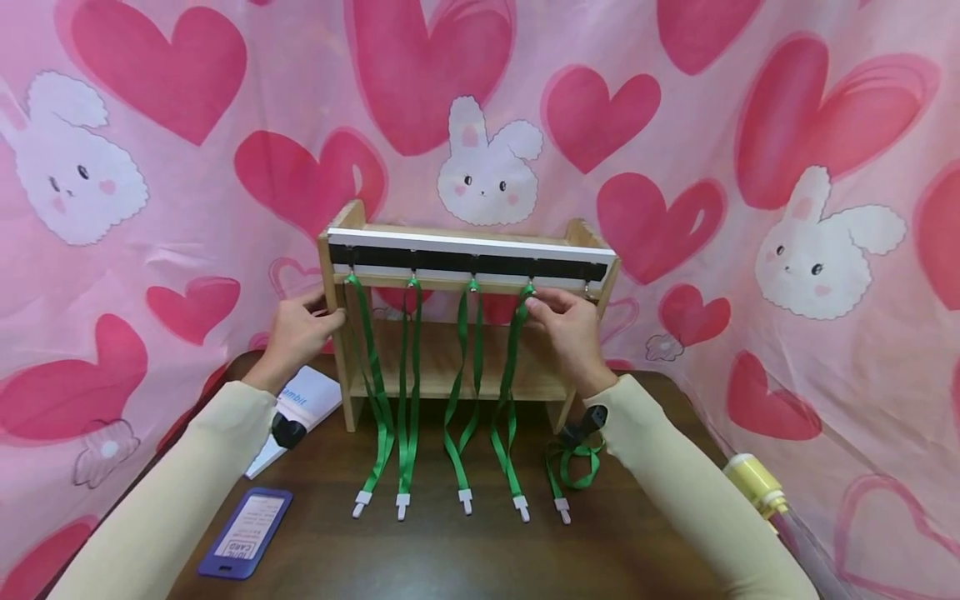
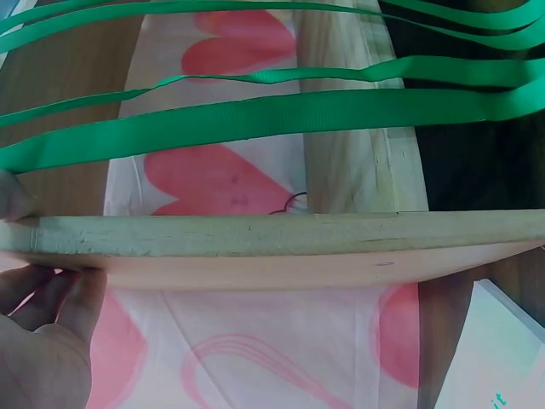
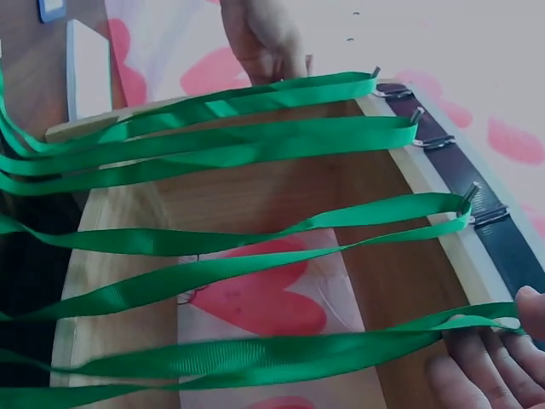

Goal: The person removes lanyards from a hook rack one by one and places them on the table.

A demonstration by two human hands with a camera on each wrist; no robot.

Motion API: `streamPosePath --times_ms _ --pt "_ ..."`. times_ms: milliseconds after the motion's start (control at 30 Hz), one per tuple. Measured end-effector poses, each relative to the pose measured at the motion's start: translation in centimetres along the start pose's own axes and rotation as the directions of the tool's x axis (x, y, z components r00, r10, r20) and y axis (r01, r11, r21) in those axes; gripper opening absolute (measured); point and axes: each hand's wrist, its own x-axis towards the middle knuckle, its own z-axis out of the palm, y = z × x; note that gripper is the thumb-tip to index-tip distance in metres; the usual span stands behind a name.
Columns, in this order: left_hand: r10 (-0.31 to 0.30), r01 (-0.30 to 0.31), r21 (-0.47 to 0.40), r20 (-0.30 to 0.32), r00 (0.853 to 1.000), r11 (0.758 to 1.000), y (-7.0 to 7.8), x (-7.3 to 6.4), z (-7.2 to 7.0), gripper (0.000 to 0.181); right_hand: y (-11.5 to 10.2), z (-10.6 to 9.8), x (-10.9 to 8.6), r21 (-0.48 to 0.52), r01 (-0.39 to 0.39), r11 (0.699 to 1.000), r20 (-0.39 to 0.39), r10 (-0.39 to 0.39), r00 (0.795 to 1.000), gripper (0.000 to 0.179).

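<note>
A wooden rack (image 1: 457,387) stands on the table, with a white and black hook strip (image 1: 442,260) along its upper front. Several green lanyards (image 1: 378,400) hang from the hooks, their white clips lying on the table. With my left hand (image 1: 300,329) I grip the edge of the rack's left side board (image 2: 255,237), thumb on one face and fingers on the other. My right hand (image 1: 566,329) pinches the top loop of the rightmost hanging lanyard (image 3: 247,356), just below its hook. The rightmost hook (image 1: 587,287) carries no lanyard.
Another green lanyard (image 1: 583,477) lies on the table near my right wrist. A white box (image 1: 311,392) sits left of the rack, and a blue card holder (image 1: 247,533) lies nearer me. At the right edge is a yellow-topped clear tube (image 1: 757,483). Heart-patterned cloth (image 1: 480,75) hangs behind.
</note>
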Motion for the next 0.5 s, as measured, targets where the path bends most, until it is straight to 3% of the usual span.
streamPosePath --times_ms 233,500 --pt "-0.009 0.009 0.003 -0.004 1.000 1.000 -0.49 0.08 0.19 0.059 0.49 0.68 0.67 -0.018 -0.047 0.999 -0.017 0.047 0.999 0.029" --pt "-0.001 0.001 0.017 -0.008 1.000 1.000 -0.24 0.41 0.24 0.058 0.04 0.42 0.47 0.034 -0.032 0.999 -0.052 0.034 0.998 0.024"
